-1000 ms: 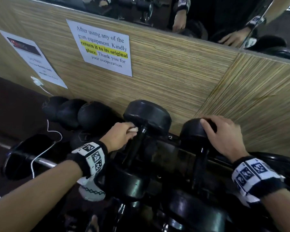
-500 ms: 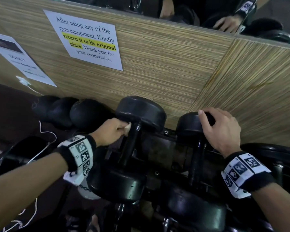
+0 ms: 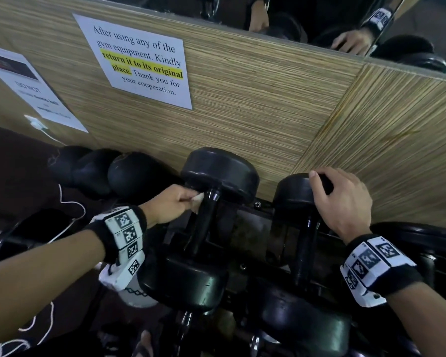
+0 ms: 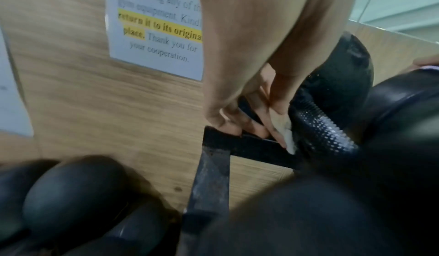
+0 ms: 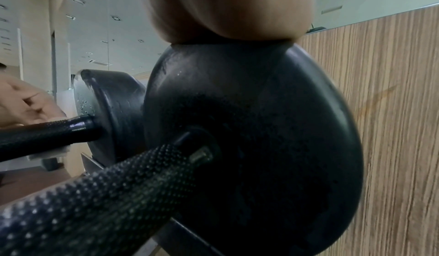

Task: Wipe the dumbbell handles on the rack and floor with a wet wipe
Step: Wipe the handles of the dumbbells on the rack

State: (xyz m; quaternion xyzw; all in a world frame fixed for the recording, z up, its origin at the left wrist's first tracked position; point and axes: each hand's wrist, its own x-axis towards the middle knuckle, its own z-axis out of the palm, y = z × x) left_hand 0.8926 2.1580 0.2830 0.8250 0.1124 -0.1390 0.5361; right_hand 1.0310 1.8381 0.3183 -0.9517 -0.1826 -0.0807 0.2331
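Nearest the camera, both forearms reach in over the rack (image 3: 252, 235), each wrist in a black band with white coded tags. The near heads of two black dumbbells sit low in the head view, handles running away toward the wall.

Left side: the left hand (image 3: 170, 203) has its fingers (image 4: 275, 126) curled and clamped on a small white wet wipe (image 4: 290, 138), pressing it against the left dumbbell handle (image 3: 207, 217) just below the far head (image 3: 220, 171). The left wrist view shows the wipe bunched between fingertips and the knurled bar; the right wrist view catches white wipe showing both above and below that bar.

Right side: the right hand (image 3: 343, 199) drapes over the far head of the right dumbbell (image 3: 294, 194), fingers curved round its top edge, gripping it. Its handle (image 5: 99, 194) is bare.

Further left, round black weights (image 3: 129, 173) line the floor against the wall, a white cable (image 3: 70, 202) trailing nearby.

Beyond, the wood-grain wall panel (image 3: 255, 112) carries a printed notice (image 3: 142, 60) with a yellow highlight, and a mirror (image 3: 345, 21) runs above.
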